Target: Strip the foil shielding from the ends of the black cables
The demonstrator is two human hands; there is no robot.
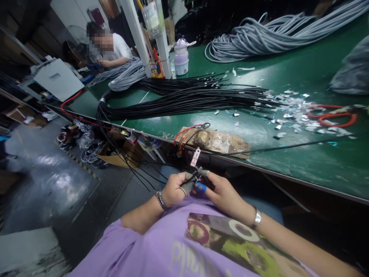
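Observation:
Below the edge of the green bench (302,161), both hands meet close to my purple shirt. My left hand (176,189) is closed, its taped fingers pinching the end of a thin black cable (288,146). My right hand (223,192) is also closed, with a blue finger cover, and it grips the same cable end where fine coloured wires stick out. The cable runs up and right across the bench. A small pink tag (195,157) hangs just above my hands.
A large bundle of black cables (184,100) lies across the bench and droops off its left edge. Grey cable coils (276,34) sit at the back. Foil scraps (291,111), red-handled scissors (331,115) and a taped cardboard pad (219,141) lie nearby. Another person (111,48) works far left.

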